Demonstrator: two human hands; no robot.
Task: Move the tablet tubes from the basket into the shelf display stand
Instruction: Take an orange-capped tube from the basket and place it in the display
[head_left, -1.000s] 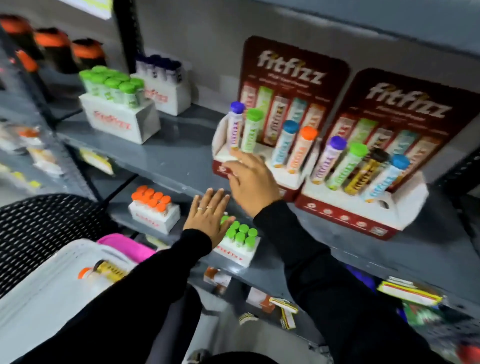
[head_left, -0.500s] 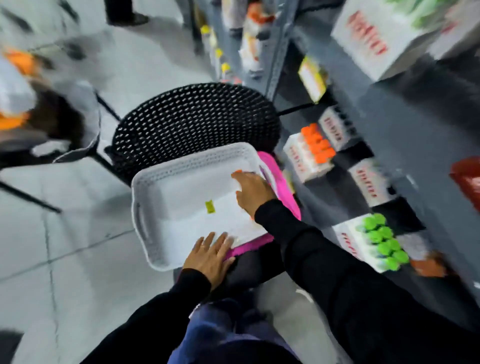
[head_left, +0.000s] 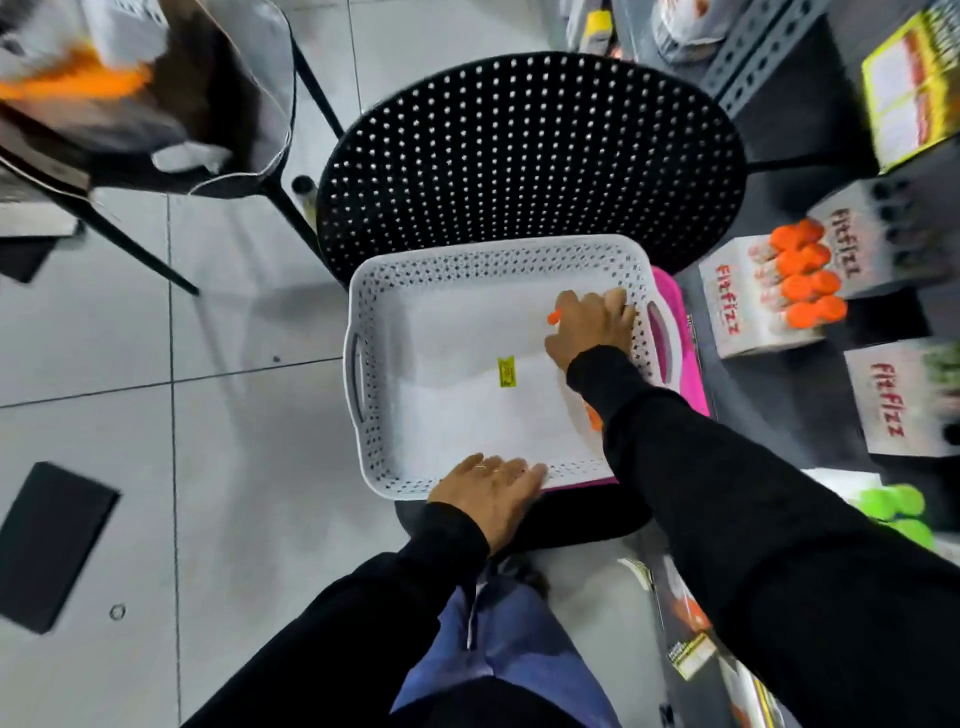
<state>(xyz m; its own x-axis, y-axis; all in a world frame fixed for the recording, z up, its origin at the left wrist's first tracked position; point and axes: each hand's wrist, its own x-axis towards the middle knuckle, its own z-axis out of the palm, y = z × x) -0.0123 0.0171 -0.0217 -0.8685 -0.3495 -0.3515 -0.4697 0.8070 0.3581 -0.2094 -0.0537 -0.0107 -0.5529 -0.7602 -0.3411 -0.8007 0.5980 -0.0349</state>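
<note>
Red "fitfizz" lettering is showing on three white display boxes on the shelf: the orange-capped tubes' box (head_left: 737, 306), the box behind it (head_left: 852, 234), and a nearer box (head_left: 893, 405). The basket's yellow sticker (head_left: 507, 372) is reading too small.

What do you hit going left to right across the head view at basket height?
Tiled floor → white basket → yellow sticker → right hand → pink tray → box of orange-capped tubes

White perforated basket (head_left: 363, 291) with yellow sticker (head_left: 507, 371); black dotted chair (head_left: 530, 156); orange-capped tubes (head_left: 802, 273), pink basket (head_left: 688, 358) beneath
</note>
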